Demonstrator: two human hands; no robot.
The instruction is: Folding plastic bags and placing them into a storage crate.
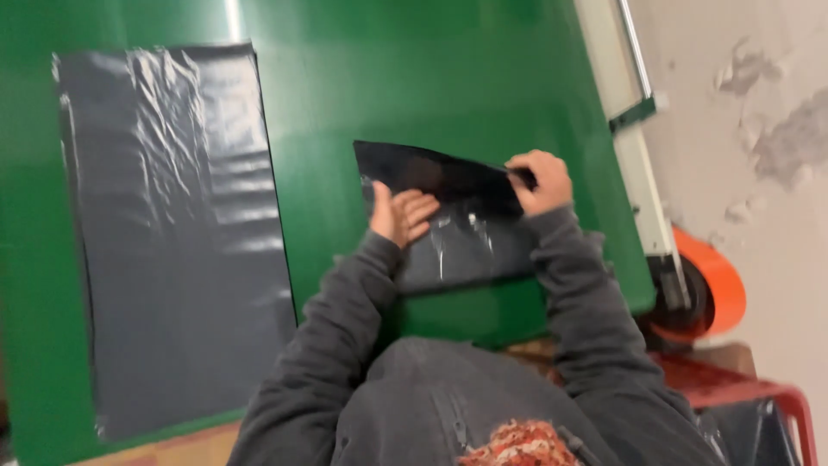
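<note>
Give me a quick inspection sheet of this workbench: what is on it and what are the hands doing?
Surface: green table, smooth and glossy.
Job's things: small black plastic bag, partly folded, its top edge lifted off the table.
Clutter: large grey plastic sheet lying flat at the left, wrinkled.
Hands: left hand presses flat on the bag; right hand pinches its upper right corner.
Cables: nothing seen.
Surroundings: orange roll beside the table's right edge, red frame below it, patchy white wall.

Both grey-sleeved arms are reaching forward; left hand (399, 212) is lying flat, fingers spread, right hand (541, 181) is pinching closed.
</note>
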